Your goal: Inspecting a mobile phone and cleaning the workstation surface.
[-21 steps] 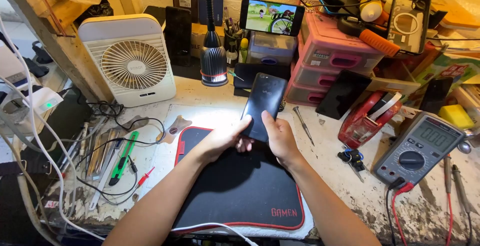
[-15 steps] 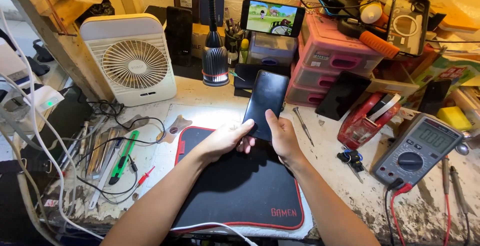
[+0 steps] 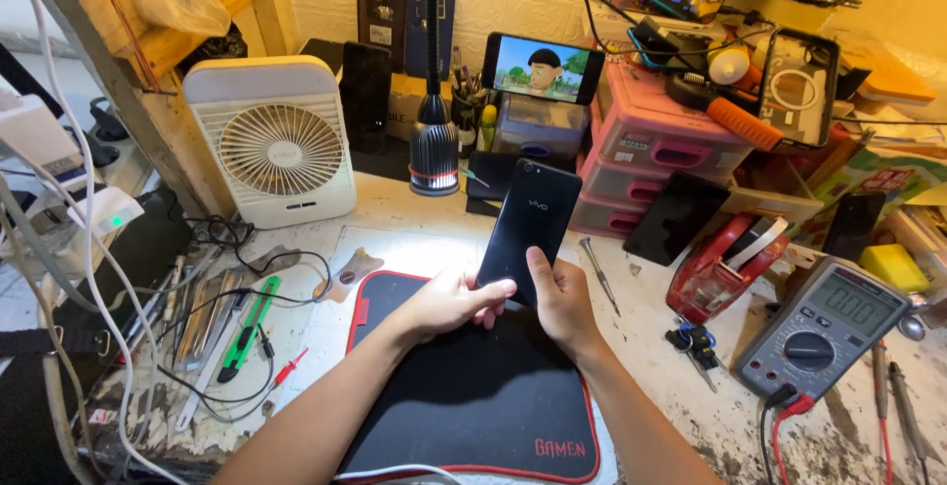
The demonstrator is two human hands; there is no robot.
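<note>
A black smartphone point(image 3: 527, 223) is held upright with its back cover facing me, above the far edge of a black mat with red trim point(image 3: 473, 396). My left hand point(image 3: 449, 304) grips its lower left edge with the fingers under it. My right hand point(image 3: 560, 298) holds the lower right edge, thumb pressed on the back cover. A bright lamp head point(image 3: 434, 154) shines down just behind the phone.
A white desk fan point(image 3: 276, 145) stands at the back left. Pink drawer boxes point(image 3: 651, 149) and a phone playing a cartoon point(image 3: 542, 67) sit behind. A grey multimeter point(image 3: 824, 327) and red tool point(image 3: 715, 268) lie at right. Tweezers, a green knife point(image 3: 247, 327) and cables lie at left.
Both hands have raised the phone a little and tipped it more upright. The hands keep the same grip on its lower end.
</note>
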